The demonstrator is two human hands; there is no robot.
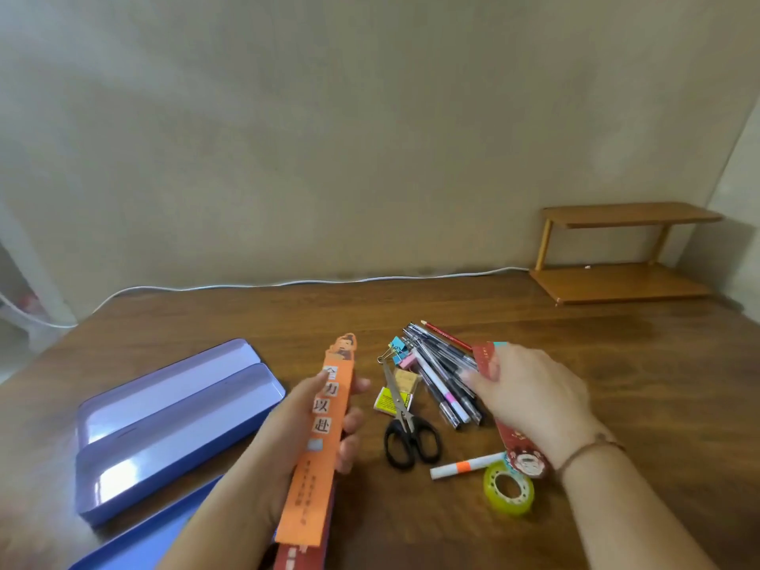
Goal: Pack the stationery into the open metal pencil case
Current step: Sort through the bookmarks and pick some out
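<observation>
The open lilac metal pencil case (177,421) lies on the left of the dark brown wooden table (617,364), its two long shallow halves side by side, their long axis running from near-left to far-right. A blue flat edge (135,540) shows just in front of it at the lower left; what it is I cannot tell.

The left hand (312,429) holds a long orange paper bookmark (320,438) with printed characters and a cartoon figure at its top; the thumb presses on its face and the fingers curl behind it. The bookmark's long axis runs from the near edge away from the person, figure end pointing far and slightly right. A red strip (296,553) shows beneath its near end.

The right hand (530,397) grips a red paper bookmark (522,454), fingers curled round its upper part, its cartoon-figure end pointing toward the person.

Between the hands lie black-handled scissors (407,425), blades pointing away, across a small yellow box (388,401). Beyond are coloured binder clips (401,353) and a bundle of dark pens (444,376) with a red pencil (448,335), all slanting from far-left to near-right. Nearer lie a white marker with an orange band (464,466) and a yellow-green roll of tape (510,487).

A white cable (288,281) runs along the table's far edge, and a small wooden two-tier shelf (621,253) stands at the far right.
</observation>
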